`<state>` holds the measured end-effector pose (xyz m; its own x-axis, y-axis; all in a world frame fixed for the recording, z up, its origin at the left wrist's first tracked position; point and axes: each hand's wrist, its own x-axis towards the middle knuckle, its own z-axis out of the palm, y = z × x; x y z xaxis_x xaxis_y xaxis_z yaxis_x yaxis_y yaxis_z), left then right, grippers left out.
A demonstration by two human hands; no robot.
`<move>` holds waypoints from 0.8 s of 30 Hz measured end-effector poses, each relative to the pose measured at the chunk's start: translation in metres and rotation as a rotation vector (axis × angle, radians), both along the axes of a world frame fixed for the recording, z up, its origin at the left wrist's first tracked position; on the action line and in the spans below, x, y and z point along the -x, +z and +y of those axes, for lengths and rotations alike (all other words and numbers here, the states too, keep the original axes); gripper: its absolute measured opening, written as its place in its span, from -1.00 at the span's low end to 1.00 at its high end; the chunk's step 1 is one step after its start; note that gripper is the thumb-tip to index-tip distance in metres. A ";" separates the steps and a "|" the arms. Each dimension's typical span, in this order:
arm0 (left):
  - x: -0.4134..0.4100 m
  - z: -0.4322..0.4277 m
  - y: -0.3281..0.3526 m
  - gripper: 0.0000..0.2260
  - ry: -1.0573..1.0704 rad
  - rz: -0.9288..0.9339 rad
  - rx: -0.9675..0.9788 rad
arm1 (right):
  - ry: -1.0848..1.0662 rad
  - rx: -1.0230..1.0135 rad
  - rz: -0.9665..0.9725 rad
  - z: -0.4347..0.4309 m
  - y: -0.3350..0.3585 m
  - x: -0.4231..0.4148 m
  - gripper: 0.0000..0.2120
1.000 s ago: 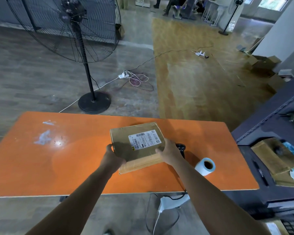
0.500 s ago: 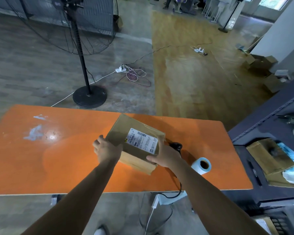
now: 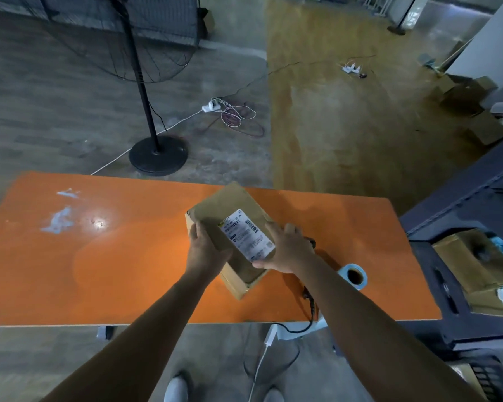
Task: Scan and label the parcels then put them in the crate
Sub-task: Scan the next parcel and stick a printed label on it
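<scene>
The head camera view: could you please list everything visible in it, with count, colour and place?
Parcel: one, brown cardboard with a white barcode label on top, on the table between both hands.
Table: one, orange, with pale smears at its left.
Label roll: one, pale blue-white, on the table right of the parcel.
Scanner: one, black, mostly hidden behind the right hand; black cable runs off the near edge.
Pedestal fan: one, black, on the floor beyond the table.
Power strips: two, white, on the floor with tangled cords.
Shelving: dark blue, at right, holding cardboard.
Shoes: two, pale, bottom edge.
Left hand: on the parcel's left side.
Right hand: on its right side.
</scene>
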<state>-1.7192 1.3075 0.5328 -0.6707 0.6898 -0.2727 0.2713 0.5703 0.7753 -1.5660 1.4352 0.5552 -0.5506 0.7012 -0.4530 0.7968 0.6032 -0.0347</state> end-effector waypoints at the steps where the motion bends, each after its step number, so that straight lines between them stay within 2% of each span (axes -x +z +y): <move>1: -0.004 0.002 -0.002 -0.21 -0.049 -0.003 0.003 | -0.012 0.006 0.008 -0.003 0.000 -0.003 0.09; 6: -0.019 0.007 -0.008 0.01 -0.235 0.073 0.099 | -0.001 0.015 0.010 -0.010 -0.010 -0.017 0.15; 11: -0.015 0.023 -0.011 0.04 -0.355 0.199 0.155 | -0.037 0.041 0.055 -0.012 -0.012 -0.037 0.16; 15: -0.017 0.033 -0.011 0.00 -0.414 0.301 0.162 | -0.055 -0.074 0.144 -0.006 -0.011 -0.059 -0.08; 18: -0.030 0.035 -0.010 -0.11 -0.387 0.389 0.159 | -0.188 -0.195 0.210 0.001 -0.011 -0.076 -0.34; 21: -0.044 0.034 -0.011 -0.19 -0.347 0.455 0.173 | -0.319 -0.116 0.192 0.007 -0.022 -0.088 -0.42; 24: -0.056 0.030 -0.009 -0.21 -0.304 0.468 0.209 | -0.409 0.000 0.233 0.012 -0.039 -0.095 -0.39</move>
